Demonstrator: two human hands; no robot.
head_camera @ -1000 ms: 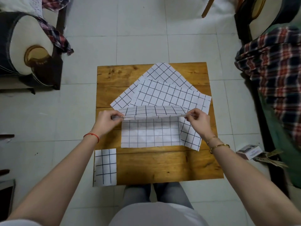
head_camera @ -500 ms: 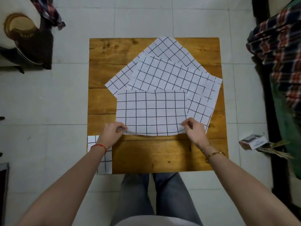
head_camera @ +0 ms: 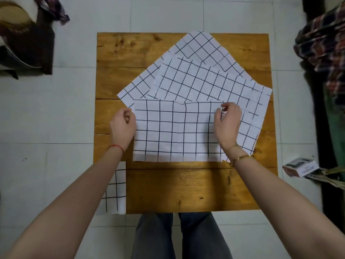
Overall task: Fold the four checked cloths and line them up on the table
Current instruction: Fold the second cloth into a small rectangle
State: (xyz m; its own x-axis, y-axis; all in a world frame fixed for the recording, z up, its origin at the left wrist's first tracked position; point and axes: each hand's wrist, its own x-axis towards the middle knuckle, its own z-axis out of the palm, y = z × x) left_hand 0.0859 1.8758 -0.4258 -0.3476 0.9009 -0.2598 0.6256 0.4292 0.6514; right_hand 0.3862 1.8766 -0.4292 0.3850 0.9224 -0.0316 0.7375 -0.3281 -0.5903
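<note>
Cloths come in four: one folded small [head_camera: 115, 189] sits at the table's [head_camera: 186, 189] near left corner, and a half-folded one [head_camera: 175, 131] lies mid-table over two flat ones [head_camera: 201, 79]. Left hand [head_camera: 123, 124], fingers loosely curled and empty, touches its left edge; right hand [head_camera: 227, 124] pinches the far right corner. Judging by this, square both corners before creasing sideways.

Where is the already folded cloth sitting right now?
In the head view the folded cloth lies at the table's near left corner, partly hidden under the left forearm, apart from the half-folded cloth between the hands.
</note>
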